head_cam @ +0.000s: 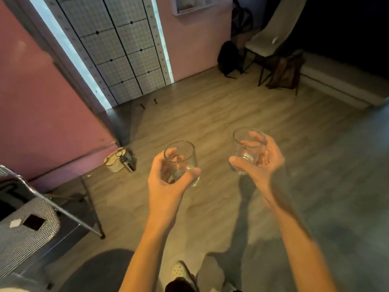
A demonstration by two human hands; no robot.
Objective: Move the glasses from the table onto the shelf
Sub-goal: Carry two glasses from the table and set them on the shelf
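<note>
Both forearms stretch from the lower edge; left hand (164,180) curls its fingers round the left glass (183,163), right hand (265,163) round the right glass (246,152). Better keep both upright and apart while carrying.

Free air surrounds the left hand (166,184) and right hand (263,167) above open floor (210,114). A pink wall (42,102) and checked chair (25,232) hem the left; a pale chair (263,43) stands well ahead.
</note>
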